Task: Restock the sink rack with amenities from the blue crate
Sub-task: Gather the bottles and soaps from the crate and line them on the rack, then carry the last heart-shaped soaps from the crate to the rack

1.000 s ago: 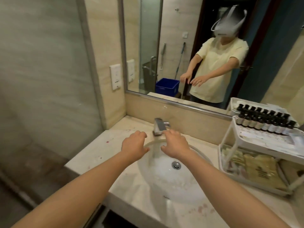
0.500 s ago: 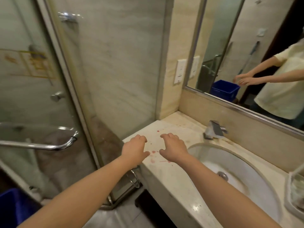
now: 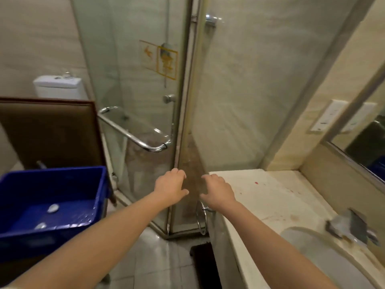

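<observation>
The blue crate (image 3: pixel 62 174) sits at the lower left on a brown chair, nearly bare inside, with two small pale packets (image 3: pixel 52 208) on its floor. My left hand (image 3: pixel 170 187) and my right hand (image 3: pixel 216 189) hang side by side in the air in front of the glass shower door, fingers loosely curled, holding nothing. Both are to the right of the crate and apart from it. My right hand hovers by the left corner of the marble counter (image 3: pixel 270 192). The sink rack is out of view.
A glass shower enclosure with a chrome handle (image 3: pixel 135 138) stands straight ahead. The brown chair back (image 3: pixel 52 132) rises behind the crate, with a white toilet tank (image 3: pixel 58 86) beyond. The faucet (image 3: pixel 352 228) and basin (image 3: pixel 325 265) are at the lower right, the mirror at far right.
My view has swung left from the sink and rack to the shower door and the blue crate. Both empty hands stayed out in front, moving left off the counter.
</observation>
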Available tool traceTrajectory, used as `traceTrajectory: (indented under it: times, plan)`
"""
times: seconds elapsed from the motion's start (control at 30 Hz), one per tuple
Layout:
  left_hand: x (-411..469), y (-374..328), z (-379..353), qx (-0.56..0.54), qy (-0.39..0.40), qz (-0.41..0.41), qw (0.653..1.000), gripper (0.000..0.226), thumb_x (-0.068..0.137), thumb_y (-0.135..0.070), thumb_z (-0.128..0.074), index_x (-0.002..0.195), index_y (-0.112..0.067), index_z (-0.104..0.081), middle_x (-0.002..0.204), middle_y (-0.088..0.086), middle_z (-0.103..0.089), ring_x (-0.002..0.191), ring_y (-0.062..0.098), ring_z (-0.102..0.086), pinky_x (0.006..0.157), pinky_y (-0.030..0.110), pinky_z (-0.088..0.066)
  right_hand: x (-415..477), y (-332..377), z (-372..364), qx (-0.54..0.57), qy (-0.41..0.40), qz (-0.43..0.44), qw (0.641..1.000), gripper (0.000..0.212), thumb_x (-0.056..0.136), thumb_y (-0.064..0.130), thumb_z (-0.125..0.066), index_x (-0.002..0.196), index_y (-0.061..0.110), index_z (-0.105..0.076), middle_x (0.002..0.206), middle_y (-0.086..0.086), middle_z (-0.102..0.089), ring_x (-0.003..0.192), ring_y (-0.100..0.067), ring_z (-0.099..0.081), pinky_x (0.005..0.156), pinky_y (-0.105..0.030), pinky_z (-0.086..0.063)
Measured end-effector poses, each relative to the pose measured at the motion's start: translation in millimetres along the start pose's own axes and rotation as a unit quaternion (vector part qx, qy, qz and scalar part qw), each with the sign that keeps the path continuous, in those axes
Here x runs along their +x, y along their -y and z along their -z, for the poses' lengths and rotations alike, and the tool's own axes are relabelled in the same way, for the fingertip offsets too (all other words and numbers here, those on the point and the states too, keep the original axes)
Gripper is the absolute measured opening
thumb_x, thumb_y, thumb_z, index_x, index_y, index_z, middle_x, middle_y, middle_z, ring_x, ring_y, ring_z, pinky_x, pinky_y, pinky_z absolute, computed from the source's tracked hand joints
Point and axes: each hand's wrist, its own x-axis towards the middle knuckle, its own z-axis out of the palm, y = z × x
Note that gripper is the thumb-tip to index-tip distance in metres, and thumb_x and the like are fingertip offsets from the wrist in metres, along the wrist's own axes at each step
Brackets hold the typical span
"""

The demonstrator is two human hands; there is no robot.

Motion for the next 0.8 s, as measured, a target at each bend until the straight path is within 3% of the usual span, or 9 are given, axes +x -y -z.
traceTrajectory:
  times: [0.4, 0.6, 0.8]
  plan:
    - [-83.3, 47.0, 6.8, -0.005, -0.048, 0.190, 0.981, 0.052, 0.089, -0.045, -0.063, 0.133, -0.024, -0.045, 0.132, -0.003, -0.049, 0.115, 0.018, -0.055, 0.088, 0.037, -0.046, 11.2, 64.6, -17.6, -0.018, 0.043, 0.199, 0.979, 0.064, 0.086, 0.035, -0.059, 0.145, 0.021, -0.038, 0.142, -0.004, -0.044, 0.134, -0.026, -0.039, 0.105, -0.040, -0.039]
    - [-126.6, 73.7, 19.7, -0.011, -0.073, 0.249, 0.966, 0.046, 0.088, -0.046, -0.064, 0.126, -0.025, -0.049, 0.122, -0.003, -0.051, 0.104, 0.018, -0.056, 0.085, 0.038, -0.051, 11.3, 113.1, -24.4, -0.010, 0.052, 0.275, 0.960, 0.057, 0.087, 0.034, -0.060, 0.139, 0.020, -0.042, 0.138, -0.005, -0.046, 0.130, -0.026, -0.042, 0.103, -0.039, -0.041]
    - [-158.9, 117.6, 28.4, -0.012, -0.081, 0.289, 0.954, 0.046, 0.087, -0.045, -0.066, 0.125, -0.026, -0.049, 0.121, -0.004, -0.053, 0.101, 0.015, -0.057, 0.079, 0.030, -0.047, 9.8, 170.1, -40.2, 0.008, 0.068, 0.308, 0.949, 0.055, 0.086, 0.031, -0.060, 0.138, 0.023, -0.045, 0.136, -0.004, -0.049, 0.128, -0.024, -0.044, 0.102, -0.038, -0.042]
